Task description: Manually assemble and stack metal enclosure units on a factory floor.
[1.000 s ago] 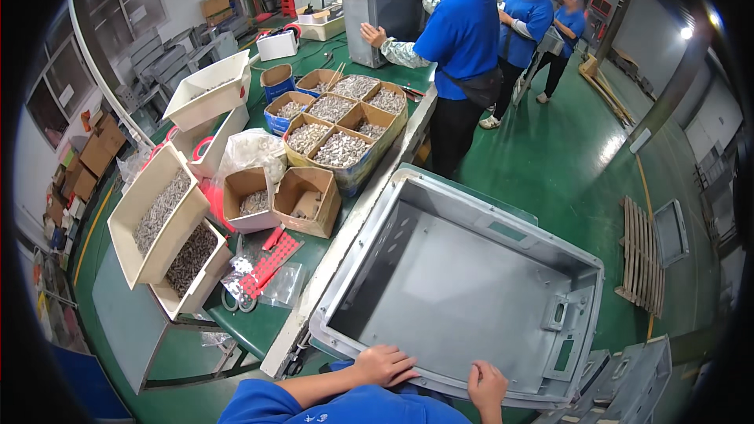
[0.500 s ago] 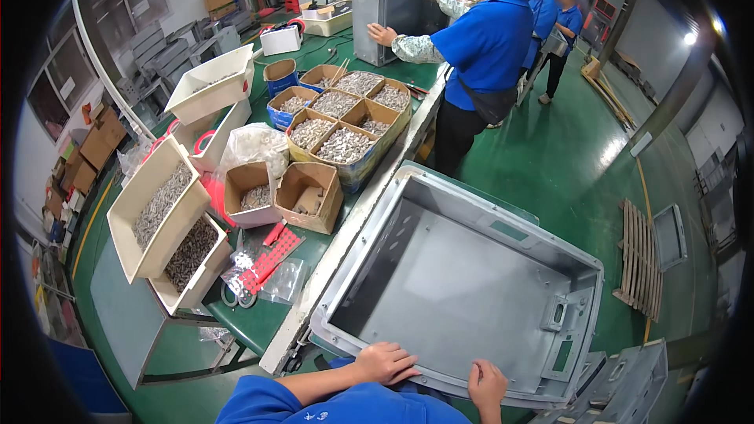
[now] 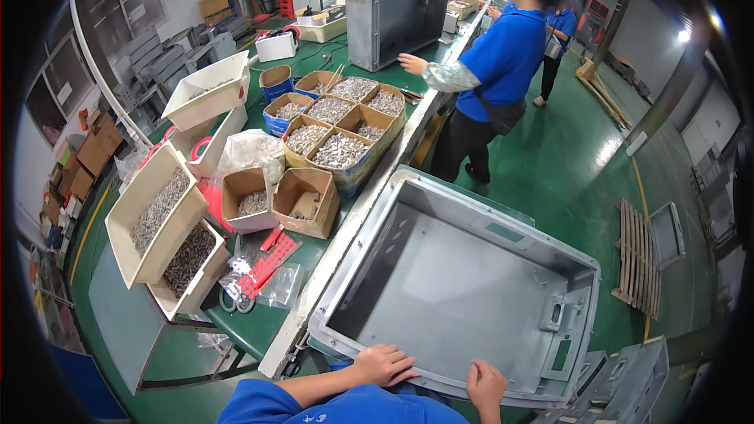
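Grey metal housing [image 3: 463, 290]: large, open-topped, box-shaped, lying with its hollow upward just to the right of the green workbench [image 3: 259, 322], over the green floor; inner walls show small holes on the left and a rectangular cut-out with bracket at the right; near rim lies directly in front of the person.

Left hand [image 3: 385, 365]: laid palm down on the near rim of the housing, fingers spread loosely and curled over the edge; resting contact, whether it truly clamps the rim cannot be told.

Right hand [image 3: 487, 385]: on the same near rim, further right; fingers bent over the lip, thumb side toward the body; firmness of hold not discernible.

Both forearms in blue sleeves [image 3: 314, 404] enter from the lower edge.

Bench contents: two tilted cream bins of screws [image 3: 161, 224] at the left; two small open cardboard boxes [image 3: 302, 200] near the middle, one beside the other; a clear plastic bag [image 3: 251, 153] behind them; a cluster of cardboard trays of metal fasteners [image 3: 338, 122] further back; red strips and clear packets [image 3: 267, 263] on the near bench surface.

Background: a second grey housing standing upright [image 3: 397, 20] at the far end of the bench; a co-worker in a blue shirt [image 3: 503, 59] with one hand on it; wooden pallet [image 3: 636, 259] on the floor at right.
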